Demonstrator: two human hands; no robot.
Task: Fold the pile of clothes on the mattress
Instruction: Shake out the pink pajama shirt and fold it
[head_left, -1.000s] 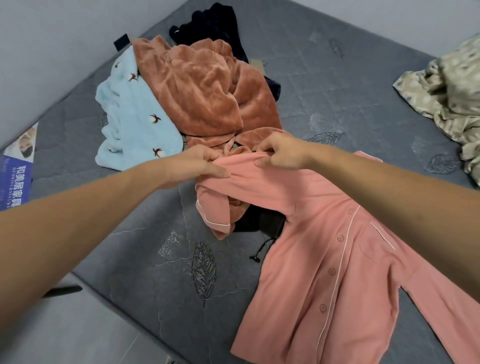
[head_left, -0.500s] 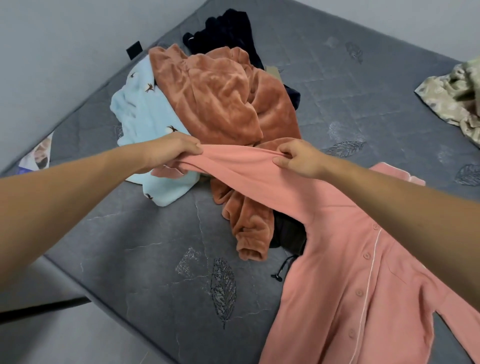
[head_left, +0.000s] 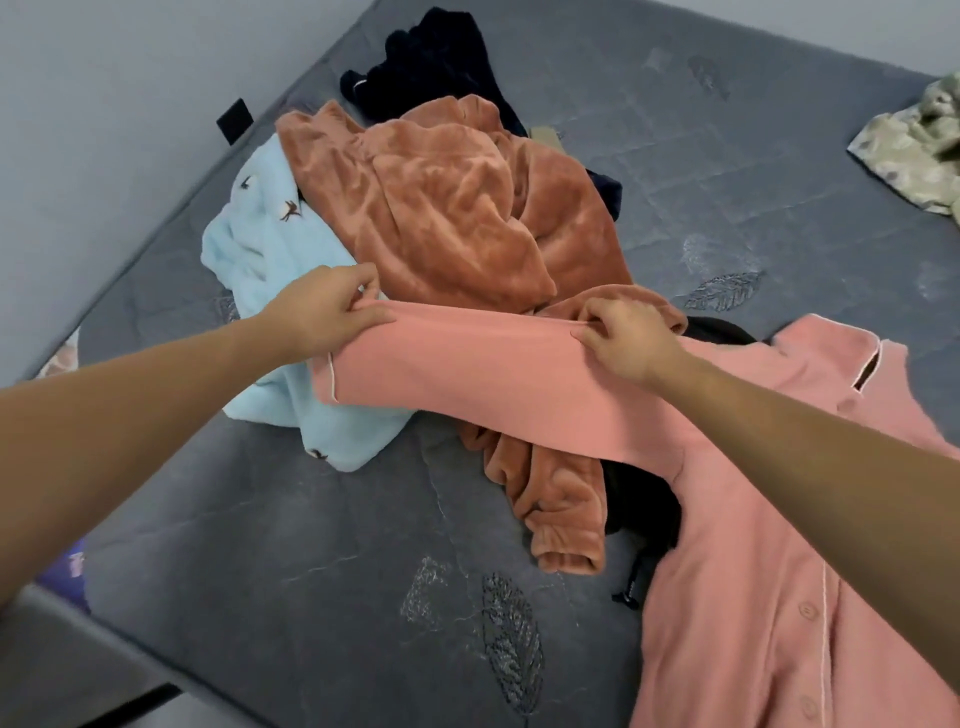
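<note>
Pink shirt (head_left: 753, 545) lies front-up on the near right of the mattress (head_left: 291, 545), buttons and white piping showing. Its one sleeve (head_left: 467, 374) is stretched out level to the left, across the front of the pile. Left hand (head_left: 322, 306) pinches the sleeve's upper edge near the cuff; right hand (head_left: 623, 338) pinches the same edge nearer the shoulder. Both hands clenched on fabric, sleeve taut between them and lifted off the clothes beneath.

Handling, judged: thin soft knit, light, limp. It sags wherever unsupported and holds no shape, so a grip at edges and seams works best. Cuff and shoulder seam look like the right holds for laying the sleeve across the body. Not slippery, not fragile; buttons could snag on fleece.

Behind the sleeve: rust fleece (head_left: 457, 208) heaped on top, one cuffed end hanging down under the sleeve. Blue fleece (head_left: 270, 260) with small dark motifs at left, partly under the rust one. Dark garment (head_left: 431, 62) at the far end; another black piece (head_left: 644, 509) with a drawcord between rust fleece and shirt. Floral cloth (head_left: 919, 150) well apart, far right.

Progress, judged: early. Nothing folded in view.
</note>
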